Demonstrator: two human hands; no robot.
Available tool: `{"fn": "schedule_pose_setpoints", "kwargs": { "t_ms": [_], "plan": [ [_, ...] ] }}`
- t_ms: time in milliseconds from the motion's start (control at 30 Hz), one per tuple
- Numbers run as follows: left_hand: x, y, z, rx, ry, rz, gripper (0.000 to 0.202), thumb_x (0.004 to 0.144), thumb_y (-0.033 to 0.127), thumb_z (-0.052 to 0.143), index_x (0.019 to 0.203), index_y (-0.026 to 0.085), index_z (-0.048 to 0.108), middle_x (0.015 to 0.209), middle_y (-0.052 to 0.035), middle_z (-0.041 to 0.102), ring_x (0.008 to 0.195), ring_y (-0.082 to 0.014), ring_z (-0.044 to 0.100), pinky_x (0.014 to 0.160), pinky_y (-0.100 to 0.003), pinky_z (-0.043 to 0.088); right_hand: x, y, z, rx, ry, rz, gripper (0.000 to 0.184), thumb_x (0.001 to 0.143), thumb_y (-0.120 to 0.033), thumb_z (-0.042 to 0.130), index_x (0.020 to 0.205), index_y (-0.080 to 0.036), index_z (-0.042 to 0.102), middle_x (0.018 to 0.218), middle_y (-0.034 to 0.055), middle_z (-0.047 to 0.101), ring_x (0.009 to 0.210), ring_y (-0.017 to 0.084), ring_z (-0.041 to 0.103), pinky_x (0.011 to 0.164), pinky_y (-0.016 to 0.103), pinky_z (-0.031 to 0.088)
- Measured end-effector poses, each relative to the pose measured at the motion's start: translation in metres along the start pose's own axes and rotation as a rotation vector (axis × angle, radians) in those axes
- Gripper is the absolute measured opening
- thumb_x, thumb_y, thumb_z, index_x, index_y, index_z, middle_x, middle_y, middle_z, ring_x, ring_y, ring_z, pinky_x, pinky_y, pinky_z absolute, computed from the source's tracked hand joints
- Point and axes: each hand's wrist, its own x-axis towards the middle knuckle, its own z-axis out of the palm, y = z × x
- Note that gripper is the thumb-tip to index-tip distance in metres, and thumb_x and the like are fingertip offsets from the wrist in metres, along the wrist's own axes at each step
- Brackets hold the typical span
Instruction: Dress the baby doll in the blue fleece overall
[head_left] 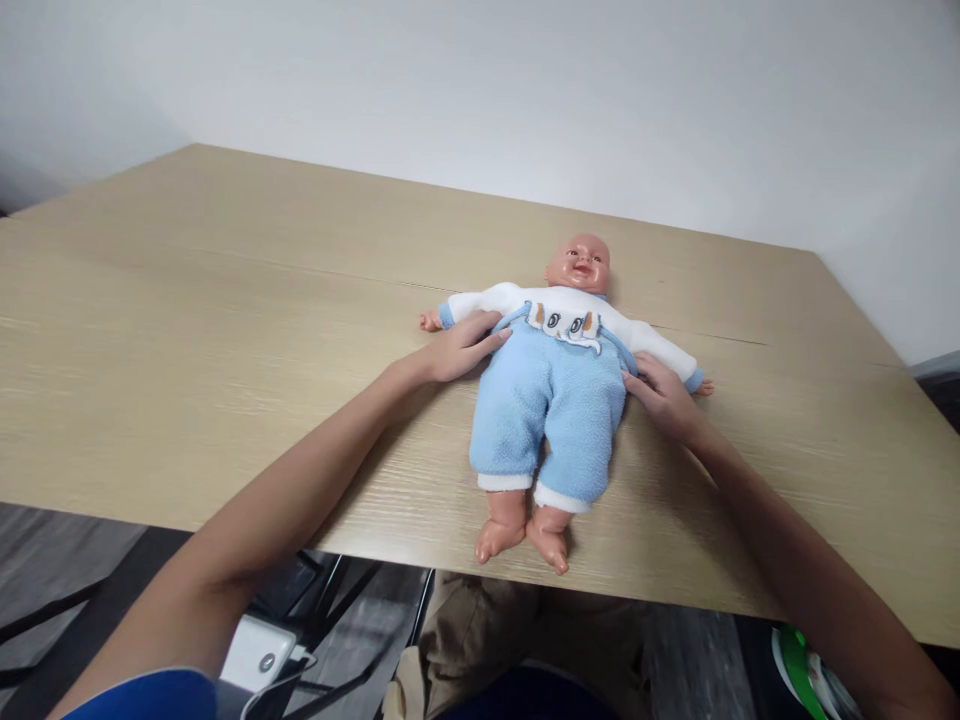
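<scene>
A baby doll [551, 390] lies face up on the table, arms spread wide and feet towards me. It wears a white top [517, 298] and light blue fleece trousers [514, 400] with white cuffs, a blue cord and an animal-face patch [566, 325]. My left hand [463, 348] grips the doll's side at the waist, its thumb on the blue cloth. At the opposite side of the waist, my right hand [664, 395] is closed on the edge of the trousers. The fingertips of both hands are partly hidden against the doll's clothes.
The pale wooden table [225, 330] reaches back to a white wall [480, 100]. Below its front edge are a white box-like device [255, 650] with a cable, dark metal legs and my lap. A green and white object [799, 670] is at the lower right.
</scene>
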Motion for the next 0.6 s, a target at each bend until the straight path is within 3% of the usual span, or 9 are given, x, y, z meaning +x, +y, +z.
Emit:
{"fn": "schedule_pose_setpoints", "kwargs": {
  "t_ms": [167, 300, 433, 600],
  "plan": [
    [-0.002, -0.001, 0.009, -0.224, -0.006, -0.099, 0.06, 0.106, 0.078, 0.06, 0.115, 0.02, 0.073, 0.114, -0.0084, 0.072, 0.115, -0.0316, 0.063, 0.114, -0.045, 0.051, 0.003, -0.003, 0.024, 0.392, 0.043, 0.187, 0.03, 0.085, -0.056, 0.087, 0.096, -0.03, 0.08, 0.106, 0.0054, 0.08, 0.122, 0.037, 0.069, 0.119, 0.054, 0.053],
    [-0.001, 0.0, 0.03, -0.522, 0.128, -0.2, 0.064, 0.098, 0.08, 0.073, 0.122, 0.021, 0.075, 0.128, -0.0125, 0.074, 0.136, -0.0378, 0.062, 0.125, -0.049, 0.048, 0.004, -0.007, 0.04, 0.715, 0.127, 0.298, 0.039, 0.086, -0.056, 0.084, 0.116, -0.032, 0.079, 0.131, 0.0048, 0.085, 0.138, 0.037, 0.072, 0.122, 0.056, 0.058],
    [0.002, 0.003, 0.05, -0.769, 0.258, -0.266, 0.066, 0.098, 0.079, 0.074, 0.132, 0.022, 0.072, 0.141, -0.0128, 0.074, 0.145, -0.0348, 0.062, 0.13, -0.048, 0.047, 0.006, -0.006, 0.044, 0.691, 0.162, 0.301, 0.052, 0.088, -0.062, 0.081, 0.131, -0.032, 0.077, 0.141, 0.006, 0.084, 0.147, 0.036, 0.07, 0.126, 0.055, 0.058],
    [0.004, 0.008, 0.056, -0.762, 0.303, -0.27, 0.065, 0.102, 0.077, 0.071, 0.134, 0.021, 0.07, 0.144, -0.0115, 0.073, 0.145, -0.0326, 0.063, 0.13, -0.046, 0.048, 0.008, -0.003, 0.045, 0.641, 0.163, 0.291, 0.054, 0.088, -0.068, 0.082, 0.129, -0.033, 0.076, 0.142, 0.0058, 0.083, 0.148, 0.036, 0.071, 0.124, 0.055, 0.06]
  ]
}}
